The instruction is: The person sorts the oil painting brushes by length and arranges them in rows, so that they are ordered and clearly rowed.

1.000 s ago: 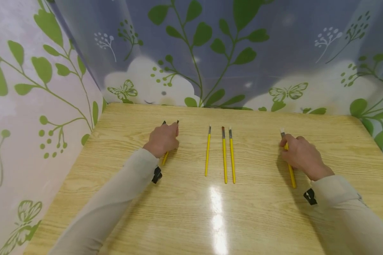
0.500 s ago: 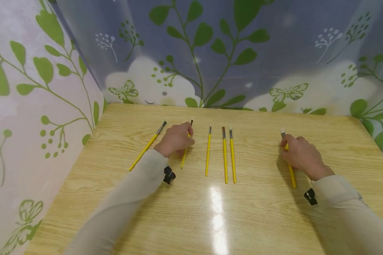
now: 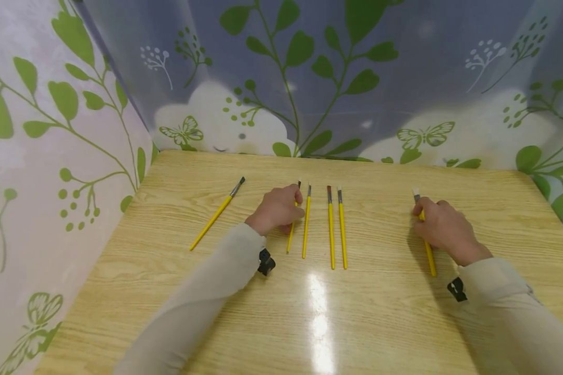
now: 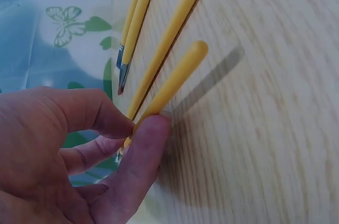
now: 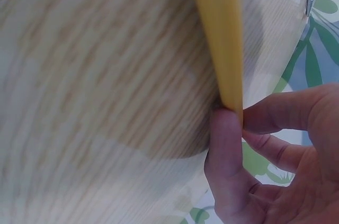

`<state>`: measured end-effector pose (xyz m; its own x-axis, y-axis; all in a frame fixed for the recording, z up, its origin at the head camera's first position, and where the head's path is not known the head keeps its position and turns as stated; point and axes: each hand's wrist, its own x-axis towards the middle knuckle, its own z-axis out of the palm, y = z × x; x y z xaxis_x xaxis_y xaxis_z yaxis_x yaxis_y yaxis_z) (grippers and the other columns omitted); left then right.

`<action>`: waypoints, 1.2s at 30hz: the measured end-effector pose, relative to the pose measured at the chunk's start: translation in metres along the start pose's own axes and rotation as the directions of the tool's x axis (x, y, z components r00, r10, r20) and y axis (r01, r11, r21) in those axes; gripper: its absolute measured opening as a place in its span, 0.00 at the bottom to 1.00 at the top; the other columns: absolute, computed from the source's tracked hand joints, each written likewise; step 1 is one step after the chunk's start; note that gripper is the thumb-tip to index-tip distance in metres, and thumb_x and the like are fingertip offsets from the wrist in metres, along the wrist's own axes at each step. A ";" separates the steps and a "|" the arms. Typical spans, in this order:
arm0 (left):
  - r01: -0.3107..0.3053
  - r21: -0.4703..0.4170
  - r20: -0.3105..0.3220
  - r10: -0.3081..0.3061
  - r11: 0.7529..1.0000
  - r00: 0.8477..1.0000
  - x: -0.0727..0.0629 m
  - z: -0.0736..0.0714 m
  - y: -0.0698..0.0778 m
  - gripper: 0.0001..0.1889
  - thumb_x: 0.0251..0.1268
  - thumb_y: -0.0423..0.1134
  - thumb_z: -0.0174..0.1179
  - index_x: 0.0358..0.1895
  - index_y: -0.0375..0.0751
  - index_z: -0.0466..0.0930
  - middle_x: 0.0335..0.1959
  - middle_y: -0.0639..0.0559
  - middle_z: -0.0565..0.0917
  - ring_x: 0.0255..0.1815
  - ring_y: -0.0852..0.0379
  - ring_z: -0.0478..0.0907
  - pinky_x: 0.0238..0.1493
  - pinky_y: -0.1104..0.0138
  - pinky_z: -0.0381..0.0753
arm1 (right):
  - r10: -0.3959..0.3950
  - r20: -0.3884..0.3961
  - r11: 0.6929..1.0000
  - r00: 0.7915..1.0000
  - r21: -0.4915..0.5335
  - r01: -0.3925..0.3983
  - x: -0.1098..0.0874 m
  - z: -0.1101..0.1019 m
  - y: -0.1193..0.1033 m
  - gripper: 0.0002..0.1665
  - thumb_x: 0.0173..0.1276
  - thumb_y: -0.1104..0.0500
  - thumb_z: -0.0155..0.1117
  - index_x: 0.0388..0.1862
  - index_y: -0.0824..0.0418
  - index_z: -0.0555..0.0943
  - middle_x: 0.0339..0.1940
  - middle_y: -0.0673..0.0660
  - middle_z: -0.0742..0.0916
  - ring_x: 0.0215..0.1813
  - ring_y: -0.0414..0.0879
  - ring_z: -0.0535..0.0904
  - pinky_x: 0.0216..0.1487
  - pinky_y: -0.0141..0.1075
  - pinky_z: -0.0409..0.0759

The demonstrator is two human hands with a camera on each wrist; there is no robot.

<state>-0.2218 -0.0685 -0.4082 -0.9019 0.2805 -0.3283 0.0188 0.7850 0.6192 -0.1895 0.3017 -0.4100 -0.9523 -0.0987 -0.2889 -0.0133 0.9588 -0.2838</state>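
My left hand (image 3: 278, 208) pinches a thin yellow paintbrush (image 4: 177, 78) between thumb and fingers, its dark tip pointing to the back wall. Just right of it lies another thin paintbrush (image 3: 306, 224), nearly parallel. In the left wrist view the held handle's rounded end stands over its own shadow on the wood. On the right, my right hand (image 3: 445, 229) pinches a thicker yellow paintbrush (image 5: 220, 38) with white bristles (image 3: 416, 192) showing past the fingers. The fingers cover the upper part of both held handles.
On the wooden table (image 3: 244, 312), a dark-tipped paintbrush (image 3: 216, 216) lies slanted at the left. A red-brown-tipped brush (image 3: 331, 229) and a pale-tipped brush (image 3: 342, 229) lie side by side near the middle. A leaf-patterned backdrop (image 3: 244, 62) stands behind the table.
My left hand has moved right with the thin paintbrush, away from the slanted dark-tipped brush and up beside the middle ones. The right hand and its brush have stayed in place.
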 end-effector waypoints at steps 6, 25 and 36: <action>0.000 -0.009 -0.003 0.000 1.000 1.000 -0.001 0.003 0.003 0.12 0.80 0.36 0.62 0.59 0.41 0.75 0.39 0.43 0.83 0.21 0.54 0.85 0.28 0.66 0.86 | -0.003 -0.002 1.000 1.000 0.009 0.003 0.000 0.001 0.001 0.24 0.78 0.61 0.56 0.67 0.72 0.73 0.56 0.82 0.77 0.32 0.56 0.78 0.29 0.42 0.77; 0.018 0.044 -0.004 -0.018 0.999 1.000 0.000 -0.002 0.002 0.12 0.81 0.39 0.61 0.60 0.45 0.74 0.42 0.44 0.86 0.20 0.54 0.84 0.29 0.66 0.78 | -0.006 -0.010 1.000 1.000 0.008 0.006 0.000 0.000 0.001 0.24 0.77 0.61 0.56 0.66 0.72 0.74 0.55 0.81 0.79 0.33 0.57 0.77 0.30 0.43 0.77; 0.059 0.184 -0.040 -0.052 0.981 0.998 -0.008 -0.036 -0.017 0.10 0.82 0.42 0.59 0.58 0.46 0.77 0.47 0.47 0.86 0.24 0.53 0.81 0.32 0.61 0.77 | -0.006 -0.016 1.000 1.000 0.013 0.006 0.000 0.002 0.002 0.23 0.77 0.61 0.55 0.66 0.72 0.74 0.55 0.81 0.78 0.33 0.57 0.77 0.30 0.43 0.76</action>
<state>-0.2301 -0.1036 -0.3900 -0.9183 0.2166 -0.3313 0.0448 0.8885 0.4567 -0.1893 0.3028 -0.4122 -0.9569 -0.0999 -0.2728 -0.0150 0.9548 -0.2970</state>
